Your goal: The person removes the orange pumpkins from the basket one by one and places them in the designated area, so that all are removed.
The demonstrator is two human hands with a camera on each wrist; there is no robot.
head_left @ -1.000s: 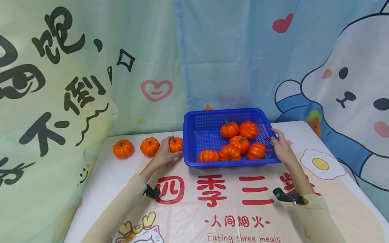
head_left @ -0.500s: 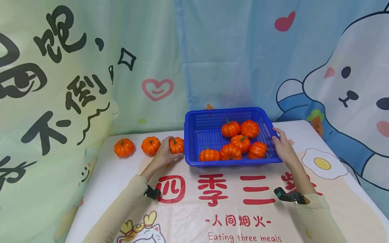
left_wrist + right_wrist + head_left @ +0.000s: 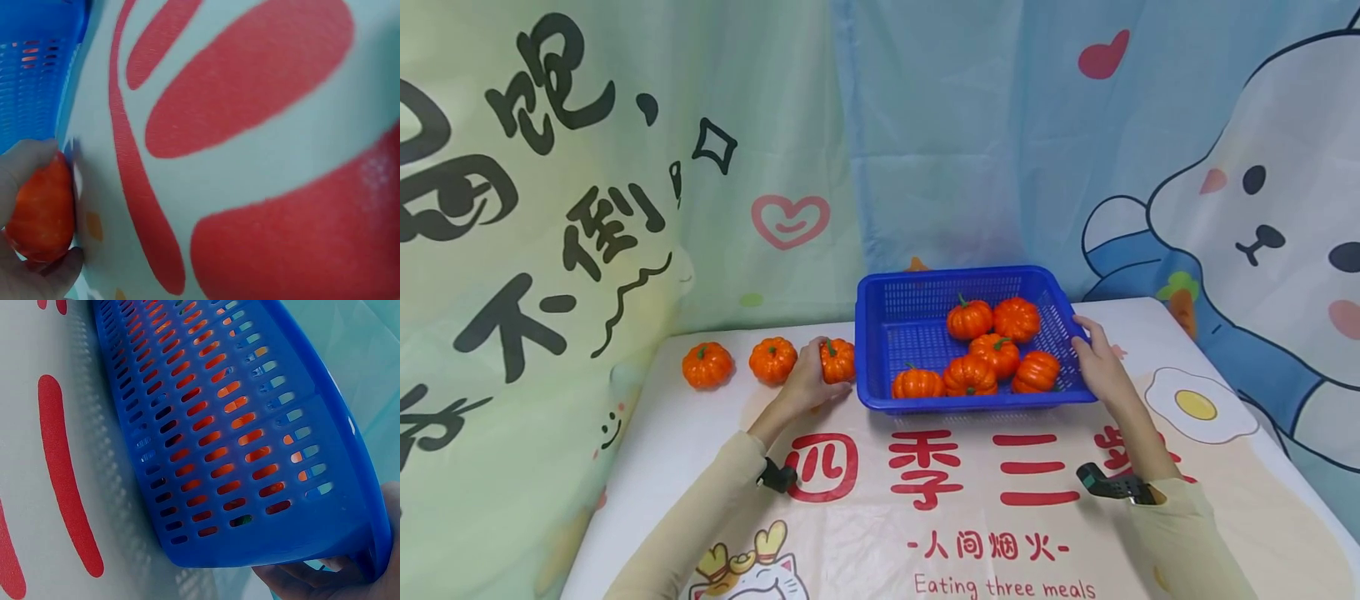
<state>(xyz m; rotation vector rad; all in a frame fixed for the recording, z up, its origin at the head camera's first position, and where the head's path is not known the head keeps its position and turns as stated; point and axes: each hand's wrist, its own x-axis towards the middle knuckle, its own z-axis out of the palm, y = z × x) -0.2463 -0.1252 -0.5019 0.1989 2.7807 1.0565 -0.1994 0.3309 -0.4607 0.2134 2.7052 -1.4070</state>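
In the head view, my left hand [image 3: 805,381] grips a small orange pumpkin [image 3: 838,361] on the table, just left of the blue plastic basket [image 3: 985,404]. The left wrist view has thumb and fingers around this pumpkin [image 3: 44,212], close by the basket wall [image 3: 25,94]. My right hand [image 3: 1102,364] holds the basket's right end by its rim; in the right wrist view the fingers [image 3: 294,580] curl under the rim at the corner. Inside the basket lie several small orange pumpkins [image 3: 996,357], mostly toward its right and front.
Two more pumpkins stand in a row left of my left hand, one nearer [image 3: 772,361] and one farther left [image 3: 707,366]. A printed cloth [image 3: 865,533] with red characters covers the table. Curtains [image 3: 932,142] hang right behind the basket and at the left.
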